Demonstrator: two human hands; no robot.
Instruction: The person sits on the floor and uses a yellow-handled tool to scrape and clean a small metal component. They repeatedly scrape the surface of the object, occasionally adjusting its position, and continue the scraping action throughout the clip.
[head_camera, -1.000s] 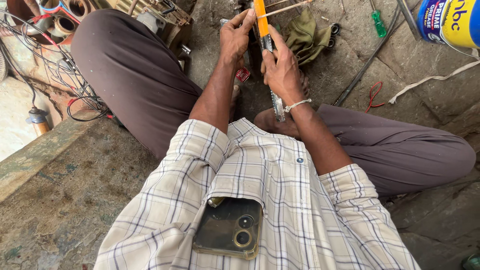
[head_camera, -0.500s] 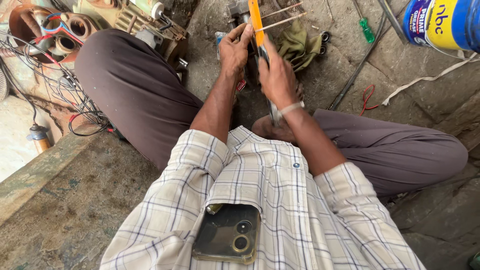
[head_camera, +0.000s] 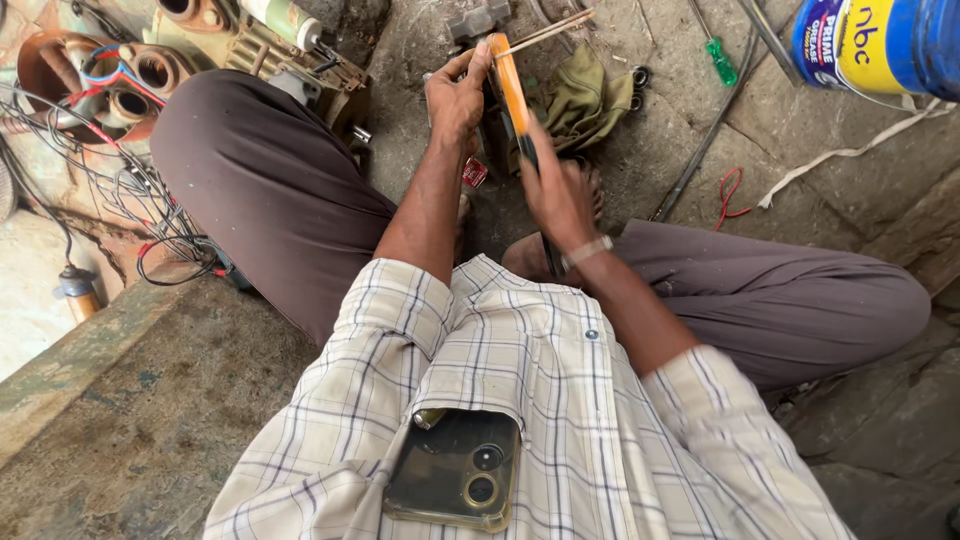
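Sawing step under way: right hand (head_camera: 558, 195) clenched on orange-framed hacksaw (head_camera: 512, 95), top centre. Left hand (head_camera: 455, 100) grips workpiece beside blade, workpiece mostly hidden. Next stroke needs steady hold.

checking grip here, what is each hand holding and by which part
Both grip the long orange-handled tool: left hand at its orange top end, right hand lower on its dark shaft.

Both forearms reach forward from the seated body. The left hand (head_camera: 456, 100) curls shut, thumb raised; the right hand (head_camera: 556, 195) (slightly blurred) closes nearer the chest, wrist bent.
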